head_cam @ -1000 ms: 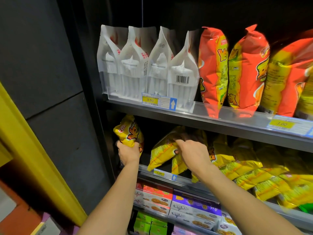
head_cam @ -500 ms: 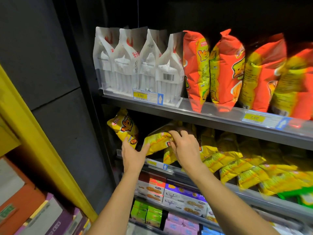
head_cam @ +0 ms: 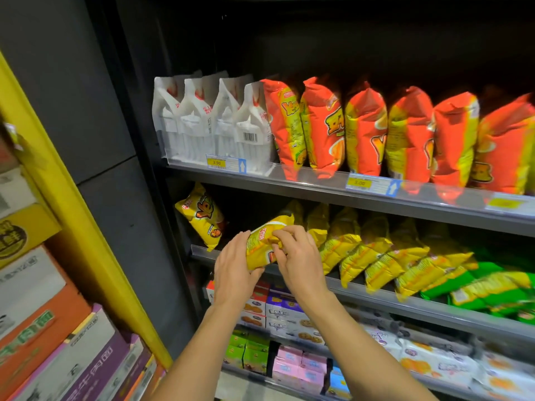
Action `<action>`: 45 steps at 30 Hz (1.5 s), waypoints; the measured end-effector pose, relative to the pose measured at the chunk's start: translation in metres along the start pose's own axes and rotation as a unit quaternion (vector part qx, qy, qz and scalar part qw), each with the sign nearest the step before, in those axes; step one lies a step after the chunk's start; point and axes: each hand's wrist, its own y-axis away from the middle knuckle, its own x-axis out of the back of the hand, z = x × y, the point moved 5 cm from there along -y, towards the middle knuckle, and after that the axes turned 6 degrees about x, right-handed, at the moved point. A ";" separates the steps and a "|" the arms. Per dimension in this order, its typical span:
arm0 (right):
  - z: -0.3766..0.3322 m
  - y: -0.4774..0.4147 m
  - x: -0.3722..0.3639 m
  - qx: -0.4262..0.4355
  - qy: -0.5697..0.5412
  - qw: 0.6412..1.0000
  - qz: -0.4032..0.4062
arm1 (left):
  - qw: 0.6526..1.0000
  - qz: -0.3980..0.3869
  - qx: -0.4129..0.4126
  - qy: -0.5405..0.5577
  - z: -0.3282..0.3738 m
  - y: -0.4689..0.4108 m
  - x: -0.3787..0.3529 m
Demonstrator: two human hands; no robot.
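One yellow bag (head_cam: 202, 217) stands upright at the left end of the middle shelf (head_cam: 202, 253). Just right of it, in front of the shelf edge, the left hand (head_cam: 234, 269) cups a tilted snack bag (head_cam: 260, 246) with its thumb beneath. The right hand (head_cam: 299, 257) pinches the bag's upper side. Further right, more yellow bags (head_cam: 376, 253) lean in a row.

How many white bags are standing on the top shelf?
4, in a row at the left end of the top shelf: leftmost white bag, second, third, and the barcoded one. More may hide behind them.
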 end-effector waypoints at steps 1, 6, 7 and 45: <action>-0.002 0.004 0.006 -0.009 -0.004 1.000 -0.003 | 1.000 0.007 -0.002 0.011 0.005 0.009 0.004; -0.014 0.020 0.043 -0.018 -0.061 0.997 -0.048 | 0.999 0.024 -0.024 0.024 0.022 0.047 0.023; -0.016 0.023 0.050 -0.025 -0.091 0.994 -0.056 | 0.999 0.018 -0.023 0.037 0.023 0.053 0.026; 0.025 0.140 0.111 -0.476 -0.439 0.762 0.013 | 0.874 -0.327 0.174 0.313 0.142 0.128 0.036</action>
